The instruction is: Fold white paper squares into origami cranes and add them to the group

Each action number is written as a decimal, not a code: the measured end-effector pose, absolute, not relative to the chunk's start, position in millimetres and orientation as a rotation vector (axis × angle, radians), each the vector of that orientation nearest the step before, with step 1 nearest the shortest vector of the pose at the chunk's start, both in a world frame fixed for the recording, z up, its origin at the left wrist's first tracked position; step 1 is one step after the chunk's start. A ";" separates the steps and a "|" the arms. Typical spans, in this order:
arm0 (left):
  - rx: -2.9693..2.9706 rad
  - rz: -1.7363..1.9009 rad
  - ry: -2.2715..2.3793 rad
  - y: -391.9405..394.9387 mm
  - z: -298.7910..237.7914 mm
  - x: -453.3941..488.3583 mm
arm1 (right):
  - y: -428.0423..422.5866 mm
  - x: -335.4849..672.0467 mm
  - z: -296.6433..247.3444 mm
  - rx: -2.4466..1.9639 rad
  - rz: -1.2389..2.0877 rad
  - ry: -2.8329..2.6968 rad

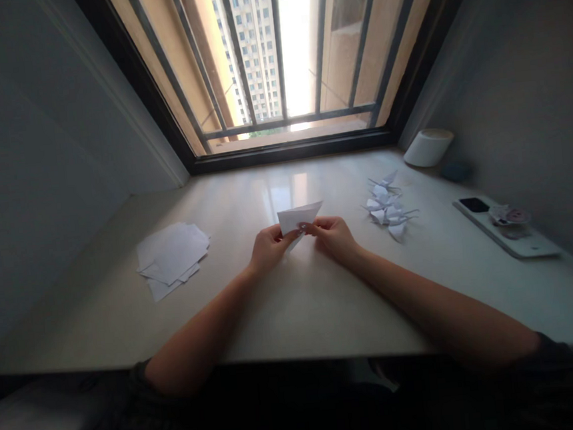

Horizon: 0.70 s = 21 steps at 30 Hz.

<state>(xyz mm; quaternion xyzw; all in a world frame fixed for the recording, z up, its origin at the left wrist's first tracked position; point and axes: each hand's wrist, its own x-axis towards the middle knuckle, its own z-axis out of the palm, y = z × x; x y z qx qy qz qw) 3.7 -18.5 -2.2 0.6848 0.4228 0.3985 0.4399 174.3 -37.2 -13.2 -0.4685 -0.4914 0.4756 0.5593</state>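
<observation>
A folded white paper piece (299,216) is held up over the middle of the pale desk (294,308). My left hand (268,248) pinches its lower left edge with closed fingers. My right hand (335,235) grips its lower right part, fingers curled and pressed together. Both hands meet just under the paper, a little above the desk surface.
A loose stack of white paper sheets (172,257) lies at the left. Several folded paper cranes (387,205) sit at the right. Farther right lie a white phone (508,226) and a white cylinder (428,147) by the wall. A barred window (278,62) is ahead.
</observation>
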 end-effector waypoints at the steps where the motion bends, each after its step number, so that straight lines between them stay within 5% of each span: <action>1: 1.712 0.976 1.057 -17.5 -2.4 3.5 | -37.3 174.2 -11.9 -1.109 1.119 -1.135; 21: 1.670 0.833 0.992 -19.2 -2.9 6.4 | -28.3 186.2 -11.6 -1.132 0.919 -0.758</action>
